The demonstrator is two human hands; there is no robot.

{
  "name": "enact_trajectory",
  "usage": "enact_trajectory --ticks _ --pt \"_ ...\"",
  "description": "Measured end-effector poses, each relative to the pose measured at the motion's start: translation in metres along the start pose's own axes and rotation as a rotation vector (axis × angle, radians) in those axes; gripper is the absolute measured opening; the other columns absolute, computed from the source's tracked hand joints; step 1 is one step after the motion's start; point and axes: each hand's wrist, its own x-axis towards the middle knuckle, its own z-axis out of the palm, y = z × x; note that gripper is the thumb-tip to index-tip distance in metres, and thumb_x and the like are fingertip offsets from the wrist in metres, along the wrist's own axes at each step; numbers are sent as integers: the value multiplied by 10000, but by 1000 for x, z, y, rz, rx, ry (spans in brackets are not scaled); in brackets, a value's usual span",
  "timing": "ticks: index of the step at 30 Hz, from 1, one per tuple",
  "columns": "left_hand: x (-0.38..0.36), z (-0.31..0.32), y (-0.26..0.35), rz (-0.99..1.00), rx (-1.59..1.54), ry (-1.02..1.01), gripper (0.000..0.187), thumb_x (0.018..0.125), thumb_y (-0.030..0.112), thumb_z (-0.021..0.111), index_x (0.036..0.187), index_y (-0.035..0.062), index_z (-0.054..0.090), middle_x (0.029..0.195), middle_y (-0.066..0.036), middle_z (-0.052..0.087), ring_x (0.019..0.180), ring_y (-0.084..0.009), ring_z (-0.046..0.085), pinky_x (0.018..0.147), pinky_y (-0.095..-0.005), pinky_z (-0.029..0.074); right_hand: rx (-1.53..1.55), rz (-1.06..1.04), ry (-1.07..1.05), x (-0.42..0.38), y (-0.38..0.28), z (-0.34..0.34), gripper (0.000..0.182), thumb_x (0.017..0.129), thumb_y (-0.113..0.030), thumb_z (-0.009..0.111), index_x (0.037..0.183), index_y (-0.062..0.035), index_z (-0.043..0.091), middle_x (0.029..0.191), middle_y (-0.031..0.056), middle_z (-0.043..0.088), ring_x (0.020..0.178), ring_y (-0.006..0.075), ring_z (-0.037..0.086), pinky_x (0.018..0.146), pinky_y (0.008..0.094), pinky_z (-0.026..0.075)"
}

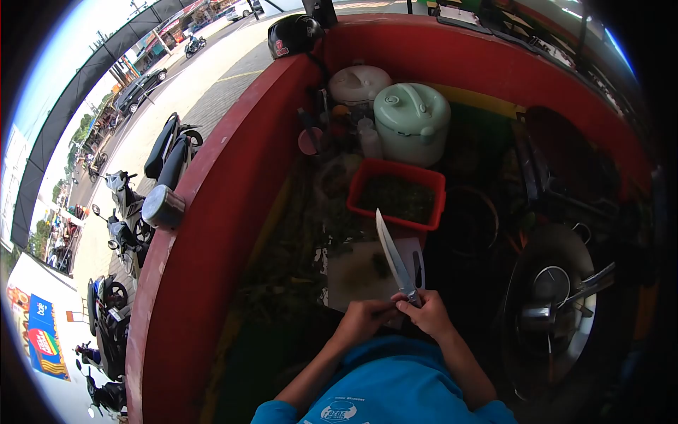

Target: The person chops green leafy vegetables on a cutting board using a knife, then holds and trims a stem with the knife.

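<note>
A kitchen knife (pixel 390 244) points up and away from me, its long blade bare. My right hand (pixel 428 314) is wrapped around its handle, with the thumb along the near end. Close beside it, my left hand (pixel 364 319) has its fingers curled in towards the handle. What they pinch, if anything, is too small to make out. Beyond both hands lies a white cutting board (pixel 353 272) with a dark stain or scraps on it. Behind the board stands a red plastic basin (pixel 441 201) holding chopped greens (pixel 397 196).
A pale green rice cooker (pixel 412 124) and a white lidded container (pixel 359 83) stand at the back. On the right is a large wok (pixel 522 339) with metal ladles. A red wall (pixel 212 219) encloses the left and back, carrying a helmet (pixel 293 37) and a tin (pixel 163 207).
</note>
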Motion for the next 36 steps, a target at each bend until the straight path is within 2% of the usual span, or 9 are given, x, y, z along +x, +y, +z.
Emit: enact_trajectory --ticks 13,16,18,22,24,25,27,33,36 --pt "-15 -38 -7 -19 28 -172 210 1010 87 620 1159 5 744 947 -142 781 908 -231 754 855 -352 575 -140 64 -165 -4 -8 11 212 963 -174 786 1097 -10 780 874 -2 736 785 40 619 712 241 528" --pt "-18 -40 -10 -11 29 -176 210 1007 85 609 1158 -2 727 970 -155 771 923 -263 750 850 -365 572 -178 36 -201 2 13 7 226 957 -184 795 1122 -30 779 852 -11 720 761 38 602 700 233 517" --pt "-19 -41 -10 141 111 -198 217 1011 91 586 1166 -8 702 1001 -182 750 958 -314 734 864 -387 560 -181 23 -220 2 15 7 235 953 -187 801 1139 -46 780 834 -19 708 744 36 590 688 224 506" --pt "-20 -32 -13 88 194 -106 200 1014 90 562 1136 -13 683 1032 -209 726 996 -351 710 876 -420 543 -155 152 -226 -5 -1 13 239 939 -193 816 1144 -72 787 775 -39 670 722 26 558 668 214 478" --pt "-20 -22 -25 -13 145 -116 226 1027 111 527 1167 -16 652 1038 -269 698 1003 -463 665 875 -479 529 -115 192 -236 -5 -1 15 238 937 -191 817 1142 -73 788 761 -43 661 714 23 552 659 215 472" --pt "-20 -16 -30 -11 146 -117 226 1027 111 527 1167 -16 652 1038 -269 698 1003 -463 665 875 -479 529 -192 166 -223 -5 -1 18 241 937 -191 816 1146 -73 787 766 -38 674 708 23 560 653 216 479" --pt "-21 -7 -35 94 37 -6 162 1030 92 545 1038 -20 662 949 -198 696 910 -319 683 820 -417 526 -265 140 -205 -6 4 19 244 938 -191 814 1149 -72 786 772 -33 686 702 23 569 646 218 486" --pt "-21 -31 -16 -107 113 -220 200 1032 106 564 1138 7 702 930 -164 692 850 -237 643 809 -364 523 -120 10 -68 -7 11 20 204 967 -141 775 1098 15 764 868 44 746 787 71 681 731 253 594" --pt "-21 -39 -25 -137 152 -263 226 1027 117 581 1185 10 702 989 -182 704 921 -281 673 841 -389 538 -197 46 -50 -9 1 18 166 980 -104 750 1055 45 757 885 57 742 814 94 696 764 276 618"
